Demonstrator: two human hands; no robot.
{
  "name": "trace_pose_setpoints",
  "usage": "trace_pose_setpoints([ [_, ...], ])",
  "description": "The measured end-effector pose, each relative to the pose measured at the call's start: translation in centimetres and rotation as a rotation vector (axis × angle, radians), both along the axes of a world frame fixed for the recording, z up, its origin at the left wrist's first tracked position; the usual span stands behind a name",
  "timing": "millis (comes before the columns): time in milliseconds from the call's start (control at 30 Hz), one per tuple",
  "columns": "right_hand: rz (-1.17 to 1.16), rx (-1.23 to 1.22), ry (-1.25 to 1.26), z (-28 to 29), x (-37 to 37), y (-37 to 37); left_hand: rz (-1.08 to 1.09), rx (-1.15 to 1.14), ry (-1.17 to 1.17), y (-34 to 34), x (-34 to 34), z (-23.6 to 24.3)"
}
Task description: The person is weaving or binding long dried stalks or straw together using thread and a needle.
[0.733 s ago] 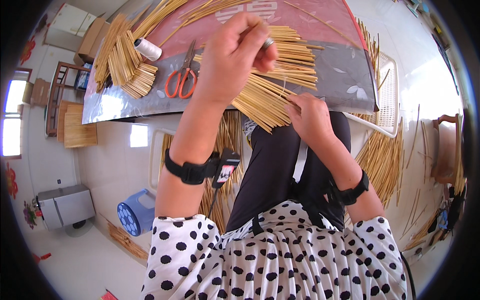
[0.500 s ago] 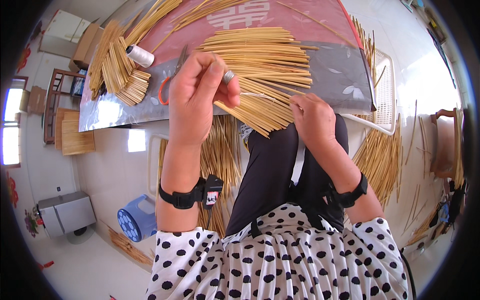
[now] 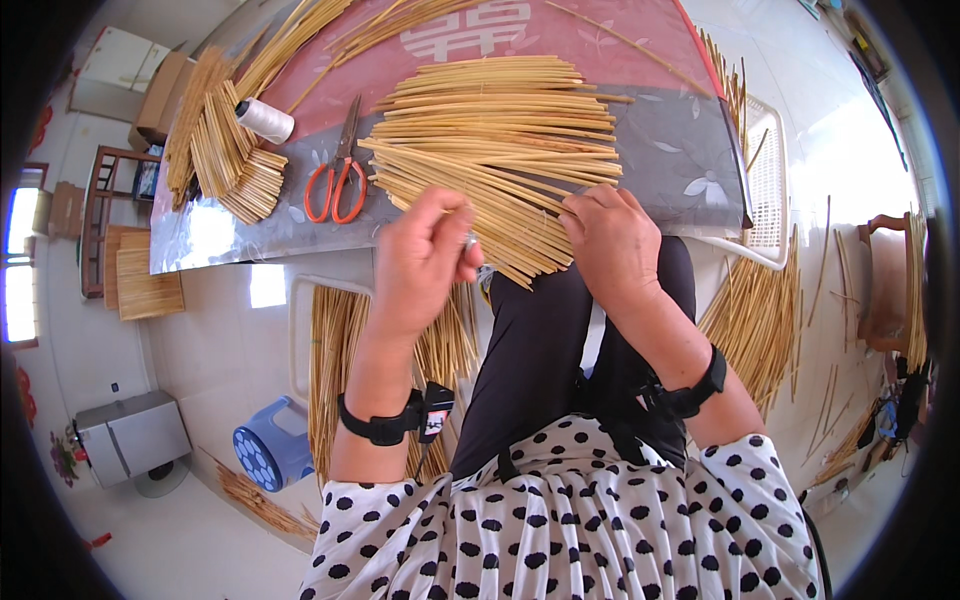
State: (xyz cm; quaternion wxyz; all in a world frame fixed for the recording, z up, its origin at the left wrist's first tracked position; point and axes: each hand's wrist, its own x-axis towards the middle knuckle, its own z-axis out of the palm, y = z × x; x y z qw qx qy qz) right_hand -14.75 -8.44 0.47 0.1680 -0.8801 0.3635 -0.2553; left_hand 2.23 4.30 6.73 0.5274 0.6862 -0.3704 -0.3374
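A sheet of pale yellow straw stalks lies on the table, its near part fanned out over the edge toward my lap. My right hand pinches the right end of the near stalks. Just left of the near stalks, my left hand is closed in a pinch; what its fingertips hold is too small to make out. A silvery metal band sits on one of its fingers. Beyond that hand lie scissors with orange handles, blades pointing away. A white thread spool rests on its side farther left.
Smaller bound straw pieces lie at the table's left. The table cover is grey and red. Below stand a white basket at right, loose straw bundles, and a blue stool at lower left.
My left hand has come down toward me from above the stalks, uncovering the scissors. My right hand stays at the stalks' right end, its fingers slightly farther over them.
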Motion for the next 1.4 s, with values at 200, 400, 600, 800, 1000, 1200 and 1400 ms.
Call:
trace_pose_setpoints([
  [200, 0.013, -0.033, -0.024, -0.6, 0.3, 0.1, -0.098, 0.111, -0.579, -2.2, -1.7, -4.0],
  [400, 0.020, -0.044, -0.064, -1.3, 0.2, 0.0, -0.069, 0.089, -0.804, -2.8, -2.8, -4.6],
  [600, 0.041, -0.081, -0.135, -1.7, 0.1, -0.1, -0.059, 0.073, -0.797, -2.8, -2.8, -4.8],
  [800, 0.041, -0.079, -0.155, -2.0, 0.0, -0.1, -0.081, 0.092, -0.790, -2.8, -2.7, -4.9],
  [1000, 0.046, -0.075, -0.167, -1.9, 0.0, -0.1, -0.078, 0.069, -0.777, -2.8, -2.8, -4.8],
  [1200, 0.046, -0.070, -0.152, -1.9, 0.0, -0.1, -0.091, 0.076, -0.796, -2.8, -2.8, -4.6],
  [1400, 0.049, -0.069, -0.151, -1.8, -0.1, -0.1, -0.084, 0.072, -0.771, -2.8, -2.9, -4.6],
])
